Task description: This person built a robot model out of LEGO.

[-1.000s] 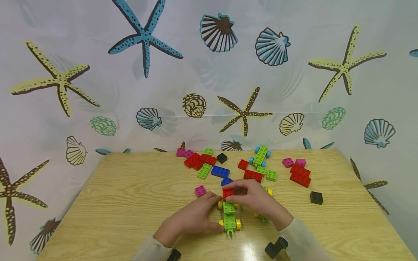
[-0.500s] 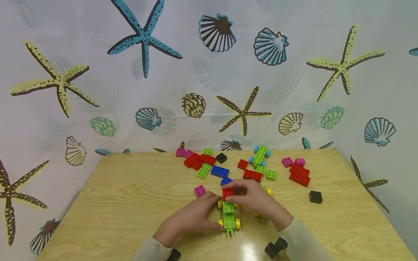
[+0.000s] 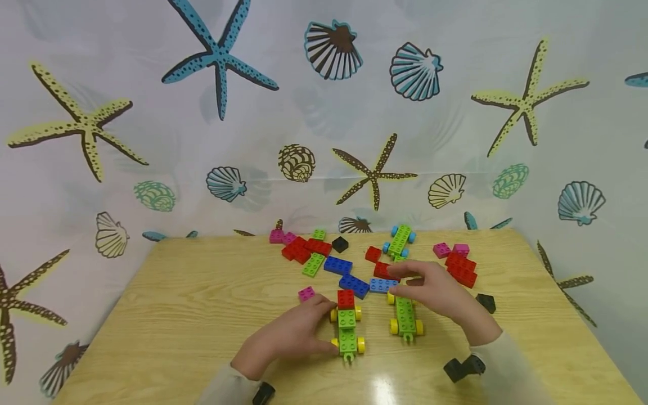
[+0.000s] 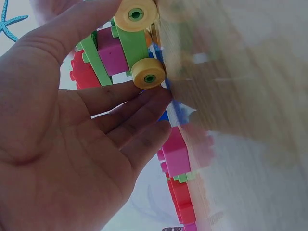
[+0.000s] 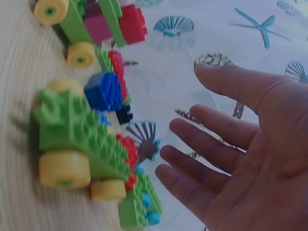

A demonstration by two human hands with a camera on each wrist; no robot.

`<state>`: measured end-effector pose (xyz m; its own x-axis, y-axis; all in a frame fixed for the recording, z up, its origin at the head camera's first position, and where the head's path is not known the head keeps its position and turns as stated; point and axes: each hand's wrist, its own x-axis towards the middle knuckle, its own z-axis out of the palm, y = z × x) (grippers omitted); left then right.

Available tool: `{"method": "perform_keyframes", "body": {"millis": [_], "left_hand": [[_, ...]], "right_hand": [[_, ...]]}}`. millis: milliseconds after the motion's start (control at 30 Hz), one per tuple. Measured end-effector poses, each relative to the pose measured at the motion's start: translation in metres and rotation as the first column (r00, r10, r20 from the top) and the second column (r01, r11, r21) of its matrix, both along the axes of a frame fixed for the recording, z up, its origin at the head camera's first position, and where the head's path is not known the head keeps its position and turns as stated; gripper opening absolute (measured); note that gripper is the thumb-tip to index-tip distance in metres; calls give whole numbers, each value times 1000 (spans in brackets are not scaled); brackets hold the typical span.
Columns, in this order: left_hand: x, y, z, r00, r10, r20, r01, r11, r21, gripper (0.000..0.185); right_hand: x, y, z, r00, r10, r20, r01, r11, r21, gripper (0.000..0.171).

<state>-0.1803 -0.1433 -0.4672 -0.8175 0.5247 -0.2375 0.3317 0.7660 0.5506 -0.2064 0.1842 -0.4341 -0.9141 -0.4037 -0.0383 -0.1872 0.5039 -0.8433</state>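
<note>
Wooden bench: green yellow-wheeled brick car with red block held by left hand, long axis away from body; right hand fingers spread, empty, just above second green yellow-wheeled car.

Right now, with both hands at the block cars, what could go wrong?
1. The left hand grips only the side of the yellow-wheeled car; a push could roll it.
2. The right hand hovers open over the second car and may knock it.
3. A sleeve might sweep the black block off the table.
</note>
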Motion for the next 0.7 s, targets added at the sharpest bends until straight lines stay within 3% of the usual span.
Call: {"method": "perform_keyframes", "body": {"millis": [200, 400, 567, 700], "left_hand": [[-3, -3, -1, 1000, 14, -23, -15, 1000, -11, 93], [-6, -11, 1, 998, 58, -22, -58, 997, -41, 94], [-15, -17, 1, 997, 79, -16, -79, 996, -48, 92], [-22, -21, -1, 997, 82, -10, -82, 996, -45, 89]], "right_hand": [[4, 15, -8, 999, -35, 20, 31, 984, 173, 67], [5, 14, -12, 999, 2, 40, -15, 945, 327, 88], [5, 16, -15, 995, 44, 92, -75, 925, 373, 103], [6, 12, -17, 989, 49, 137, -96, 927, 363, 110]]}}
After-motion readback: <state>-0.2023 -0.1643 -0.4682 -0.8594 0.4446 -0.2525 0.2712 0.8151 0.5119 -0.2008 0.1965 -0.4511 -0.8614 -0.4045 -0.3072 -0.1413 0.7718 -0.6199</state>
